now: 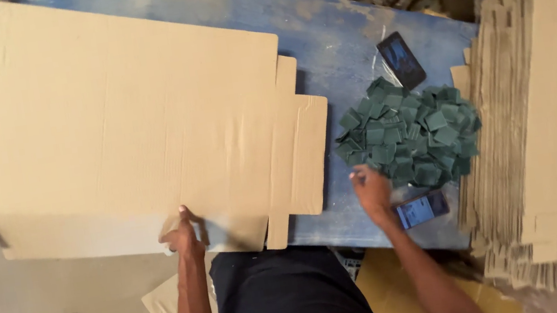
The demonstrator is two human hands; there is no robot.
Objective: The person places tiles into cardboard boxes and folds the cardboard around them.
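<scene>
Flat die-cut cardboard sheet (119, 121) covers most of the blue table (340, 29), its near edge overhanging the table's front. Judged light but wide and floppy; stiff along the corrugation, likely to bend at the scored folds. Best held at an edge or flap, not mid-panel.

To the right, a tall stack of similar cardboard blanks (554, 130) stands fanned at its edge.

Between sheet and stack, a heap of small green squares (411, 133), thin, loose, likely to scatter; pick singly by pinch.

Two dark phones lie on the table, one above the heap (401, 59), one below (422, 209).

Left hand (184, 237) grips the sheet's near edge, fingers closed over it. Right hand (370, 189) rests at the heap's near-left edge, fingers curled down onto the squares; whether it holds one cannot be told.
</scene>
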